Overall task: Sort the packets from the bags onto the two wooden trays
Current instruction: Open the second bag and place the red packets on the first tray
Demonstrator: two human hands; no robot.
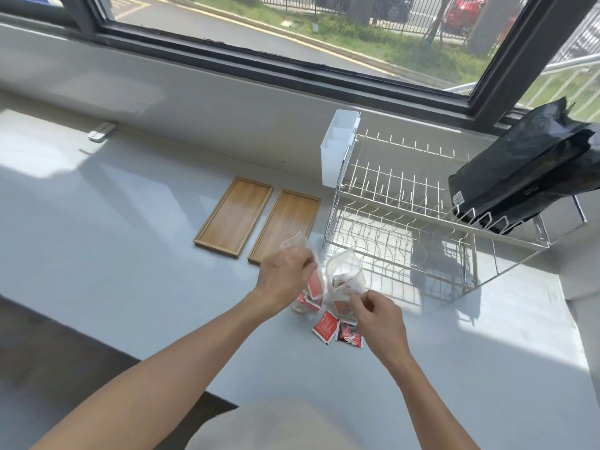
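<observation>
Two clear plastic bags stand side by side on the grey counter. My left hand (285,276) grips the left bag (310,287), which holds red packets. My right hand (376,315) pinches the lower edge of the right bag (345,274), which holds brownish packets. Two loose packets lie on the counter just in front of the bags: a red packet (324,327) and a dark red-and-black packet (350,335) partly under my right hand. Two wooden trays lie side by side beyond the bags, the left tray (234,216) and the right tray (285,222); both hold nothing.
A white wire dish rack (422,222) stands to the right of the trays, with a white plastic cutlery holder (337,147) on its left end and a black bag (532,170) resting on its right end. A small white object (101,131) lies by the wall at far left.
</observation>
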